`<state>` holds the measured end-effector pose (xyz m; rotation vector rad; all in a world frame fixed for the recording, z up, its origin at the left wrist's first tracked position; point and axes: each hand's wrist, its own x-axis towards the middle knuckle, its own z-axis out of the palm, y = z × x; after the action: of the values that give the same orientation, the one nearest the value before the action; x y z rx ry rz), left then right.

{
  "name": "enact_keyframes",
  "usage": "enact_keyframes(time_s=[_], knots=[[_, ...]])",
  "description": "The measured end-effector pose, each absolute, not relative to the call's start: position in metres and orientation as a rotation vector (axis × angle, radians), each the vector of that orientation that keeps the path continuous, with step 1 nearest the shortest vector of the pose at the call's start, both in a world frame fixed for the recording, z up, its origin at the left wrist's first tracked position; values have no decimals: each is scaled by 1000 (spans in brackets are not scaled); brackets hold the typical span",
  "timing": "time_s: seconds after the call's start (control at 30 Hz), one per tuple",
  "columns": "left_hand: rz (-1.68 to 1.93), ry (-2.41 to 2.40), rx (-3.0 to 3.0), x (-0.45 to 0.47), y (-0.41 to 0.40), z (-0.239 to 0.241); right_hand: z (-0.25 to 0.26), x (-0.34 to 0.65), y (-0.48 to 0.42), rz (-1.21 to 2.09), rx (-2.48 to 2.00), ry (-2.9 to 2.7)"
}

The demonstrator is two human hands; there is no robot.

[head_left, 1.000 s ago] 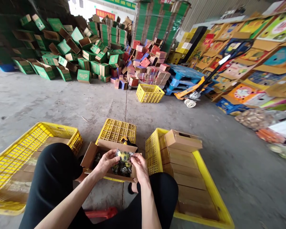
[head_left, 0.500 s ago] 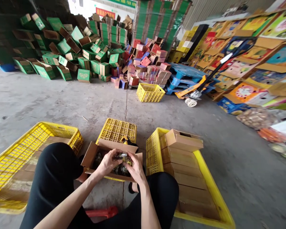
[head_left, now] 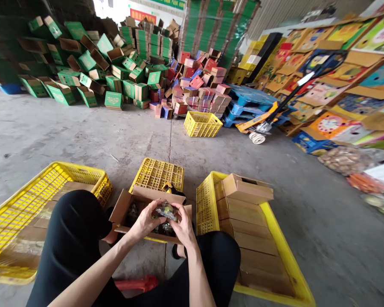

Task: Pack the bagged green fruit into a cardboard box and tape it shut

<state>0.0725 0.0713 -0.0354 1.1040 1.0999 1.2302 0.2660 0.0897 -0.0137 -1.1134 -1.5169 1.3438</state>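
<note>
Between both hands, above an open cardboard box, is a small clear plastic pack with something yellow-green inside (head_left: 166,210); its exact contents I cannot make out. My left hand (head_left: 148,219) grips the pack's left end, thumb below and fingers on top. On the other end my right hand (head_left: 181,224) is closed in the same way. The cardboard box (head_left: 119,209) has its flaps spread and holds several similar shiny packs, partly hidden by my hands. It rests on an upturned yellow crate (head_left: 158,172), where a black and yellow tape dispenser (head_left: 169,187) lies behind the box.
On the right, a yellow crate (head_left: 208,204) holds several closed cardboard boxes (head_left: 249,232). Another yellow crate (head_left: 99,181) with taped boxes stands left. Farther off are a small yellow crate (head_left: 203,124), a pallet jack (head_left: 265,121), blue pallets (head_left: 249,100) and heaped green cartons (head_left: 113,100).
The plastic pack has turned slightly between my hands, showing more of its yellow-green content. Both hands stay above the box in nearly the same place.
</note>
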Motion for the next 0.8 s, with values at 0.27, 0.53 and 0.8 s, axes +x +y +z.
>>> enact_keyframes(time_s=[0.27, 0.53, 0.8], knots=[[1326, 1093, 1271, 70, 62, -20, -10, 266, 90, 1212, -1115, -1557], [1310, 1102, 1404, 66, 64, -24, -21, 270, 91, 989, -1140, -1693], [1293, 1032, 669, 72, 59, -19, -26, 271, 93, 830, -1098, -1728]])
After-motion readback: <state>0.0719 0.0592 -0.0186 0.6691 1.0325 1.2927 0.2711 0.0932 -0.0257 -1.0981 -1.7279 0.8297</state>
